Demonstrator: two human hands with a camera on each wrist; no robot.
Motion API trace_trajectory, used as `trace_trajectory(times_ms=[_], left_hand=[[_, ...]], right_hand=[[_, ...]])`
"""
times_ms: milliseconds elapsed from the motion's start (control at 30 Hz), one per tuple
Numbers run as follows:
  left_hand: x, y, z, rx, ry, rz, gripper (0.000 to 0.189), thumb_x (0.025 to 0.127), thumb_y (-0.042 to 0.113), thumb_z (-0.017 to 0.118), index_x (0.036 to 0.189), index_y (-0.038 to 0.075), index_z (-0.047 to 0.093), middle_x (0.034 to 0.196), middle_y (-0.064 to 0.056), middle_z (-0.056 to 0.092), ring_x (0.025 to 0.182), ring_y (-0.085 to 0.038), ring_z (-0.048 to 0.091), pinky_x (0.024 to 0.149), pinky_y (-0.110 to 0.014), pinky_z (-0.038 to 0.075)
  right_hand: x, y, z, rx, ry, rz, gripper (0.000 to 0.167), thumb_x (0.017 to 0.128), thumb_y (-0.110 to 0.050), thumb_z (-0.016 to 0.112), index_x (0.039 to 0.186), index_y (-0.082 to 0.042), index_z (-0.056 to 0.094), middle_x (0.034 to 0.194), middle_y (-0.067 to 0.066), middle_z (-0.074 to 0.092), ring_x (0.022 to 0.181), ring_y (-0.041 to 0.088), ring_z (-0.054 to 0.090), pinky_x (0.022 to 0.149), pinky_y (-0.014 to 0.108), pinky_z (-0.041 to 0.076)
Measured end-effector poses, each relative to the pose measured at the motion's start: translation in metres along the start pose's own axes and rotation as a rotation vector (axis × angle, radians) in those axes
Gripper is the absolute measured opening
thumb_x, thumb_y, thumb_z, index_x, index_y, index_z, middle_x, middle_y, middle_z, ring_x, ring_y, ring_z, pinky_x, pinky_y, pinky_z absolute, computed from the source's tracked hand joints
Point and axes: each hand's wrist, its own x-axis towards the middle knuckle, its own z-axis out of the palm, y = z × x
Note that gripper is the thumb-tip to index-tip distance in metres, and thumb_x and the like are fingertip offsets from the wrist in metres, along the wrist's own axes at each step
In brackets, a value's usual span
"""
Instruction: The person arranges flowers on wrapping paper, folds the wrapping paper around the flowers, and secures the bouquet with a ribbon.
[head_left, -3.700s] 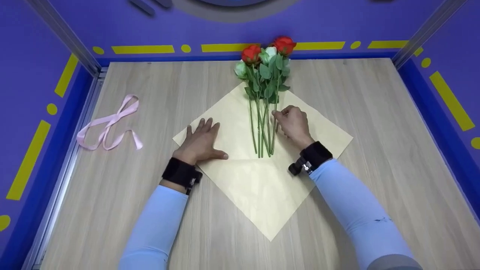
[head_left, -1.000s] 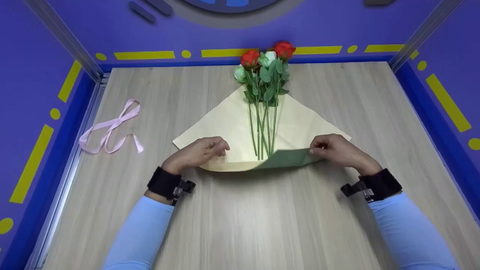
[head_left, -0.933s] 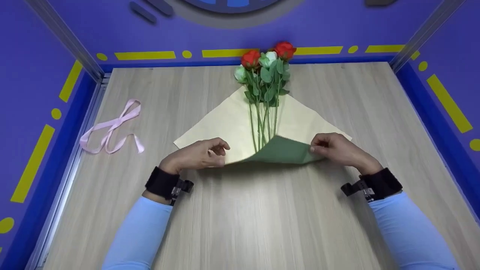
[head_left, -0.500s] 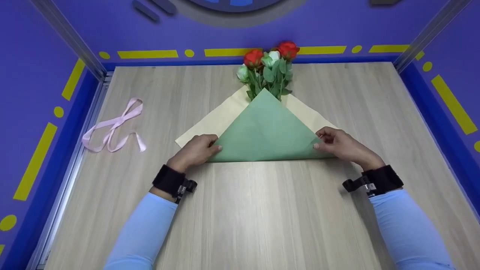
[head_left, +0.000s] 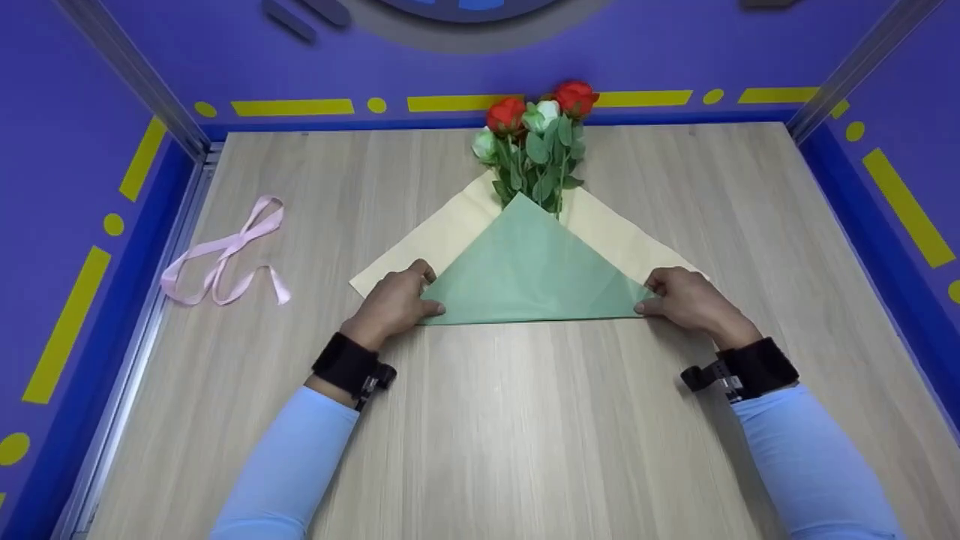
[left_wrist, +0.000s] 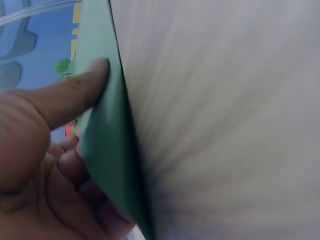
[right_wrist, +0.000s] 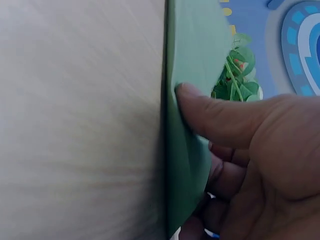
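A sheet of wrapping paper (head_left: 532, 270) lies folded up from the near side, its green face forming a triangle over the cream side. Red and white roses (head_left: 506, 116) with green leaves stick out beyond the flap's tip; most of their stems are hidden under it. At the left end of the fold, my left hand (head_left: 391, 304) pinches the paper, the thumb (left_wrist: 82, 90) on the green face and the fingers at its slanted edge. My right hand (head_left: 690, 301) grips the opposite end likewise, its thumb (right_wrist: 215, 112) pressing on the green side.
A loose pink ribbon (head_left: 236, 244) lies curled on the wooden table (head_left: 495, 435) at the left. Blue-purple panels with yellow marks (head_left: 292, 107) enclose the back and both sides. The flower heads reach the table's back edge.
The near corner of the paper has been folded up and away over the stems, turning its green side up. In the last half second the tip has slid slightly back toward me.
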Motion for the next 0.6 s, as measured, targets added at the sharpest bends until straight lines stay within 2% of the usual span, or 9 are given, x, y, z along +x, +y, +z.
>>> trace_trajectory(times_ms=[67, 133, 200, 300, 367, 433, 533, 600], left_hand=[[-0.002, 0.003, 0.002, 0.055, 0.028, -0.019, 0.055, 0.091, 0.028, 0.084, 0.135, 0.008, 0.058, 0.106, -0.013, 0.073, 0.091, -0.027, 0.067, 0.08, -0.044, 0.055], [-0.005, 0.008, 0.003, 0.126, 0.08, -0.012, 0.059, 0.088, 0.028, 0.088, 0.133, 0.007, 0.057, 0.107, -0.015, 0.071, 0.094, -0.03, 0.066, 0.082, -0.044, 0.054], [-0.007, 0.015, 0.005, 0.217, 0.144, 0.022, 0.06, 0.084, 0.025, 0.091, 0.129, 0.004, 0.057, 0.107, -0.018, 0.068, 0.097, -0.035, 0.063, 0.083, -0.047, 0.053], [-0.01, 0.028, 0.009, 0.313, 0.195, 0.114, 0.037, 0.09, 0.009, 0.082, 0.12, 0.001, 0.061, 0.106, -0.018, 0.064, 0.098, -0.036, 0.059, 0.082, -0.047, 0.053], [-0.009, 0.037, 0.013, 0.313, 0.166, 0.175, 0.022, 0.094, 0.004, 0.072, 0.115, 0.002, 0.064, 0.103, -0.017, 0.064, 0.094, -0.034, 0.06, 0.079, -0.045, 0.054], [-0.008, 0.043, 0.018, 0.278, 0.1, 0.197, 0.012, 0.099, 0.007, 0.066, 0.11, 0.004, 0.066, 0.1, -0.013, 0.066, 0.091, -0.03, 0.062, 0.078, -0.043, 0.055], [-0.005, 0.047, 0.025, 0.253, 0.03, 0.173, 0.022, 0.1, 0.027, 0.073, 0.107, 0.007, 0.068, 0.099, -0.009, 0.066, 0.09, -0.026, 0.065, 0.08, -0.042, 0.056], [-0.004, 0.046, 0.028, 0.273, 0.014, 0.146, 0.032, 0.098, 0.037, 0.075, 0.107, 0.008, 0.067, 0.098, -0.008, 0.065, 0.092, -0.026, 0.065, 0.081, -0.043, 0.056]], right_hand=[[-0.001, -0.004, 0.001, -0.026, 0.002, 0.019, 0.027, 0.092, -0.024, 0.079, 0.103, -0.001, 0.069, 0.095, 0.011, 0.067, 0.083, 0.024, 0.06, 0.07, 0.033, 0.046], [-0.003, -0.008, 0.003, -0.055, 0.007, 0.031, 0.029, 0.093, -0.024, 0.079, 0.105, 0.0, 0.068, 0.097, 0.014, 0.069, 0.085, 0.027, 0.061, 0.071, 0.035, 0.046], [-0.005, -0.012, 0.004, -0.092, 0.016, 0.045, 0.031, 0.093, -0.025, 0.078, 0.107, 0.001, 0.067, 0.098, 0.015, 0.07, 0.086, 0.029, 0.061, 0.074, 0.038, 0.047], [-0.007, -0.016, 0.005, -0.141, 0.033, 0.051, 0.035, 0.093, -0.026, 0.078, 0.111, 0.001, 0.066, 0.101, 0.019, 0.071, 0.089, 0.033, 0.062, 0.079, 0.046, 0.048], [-0.007, -0.017, 0.006, -0.154, 0.039, 0.057, 0.036, 0.093, -0.026, 0.078, 0.113, 0.001, 0.066, 0.104, 0.021, 0.071, 0.091, 0.035, 0.063, 0.082, 0.051, 0.049], [-0.007, -0.018, 0.006, -0.153, 0.039, 0.062, 0.036, 0.093, -0.025, 0.078, 0.115, 0.002, 0.066, 0.108, 0.023, 0.072, 0.094, 0.036, 0.064, 0.085, 0.055, 0.049], [-0.008, -0.021, 0.007, -0.164, 0.055, 0.058, 0.038, 0.093, -0.024, 0.078, 0.116, 0.003, 0.065, 0.111, 0.025, 0.071, 0.098, 0.04, 0.065, 0.09, 0.061, 0.048], [-0.011, -0.027, 0.009, -0.189, 0.119, 0.034, 0.041, 0.092, -0.022, 0.079, 0.118, 0.005, 0.064, 0.113, 0.029, 0.067, 0.104, 0.046, 0.061, 0.094, 0.065, 0.045]])
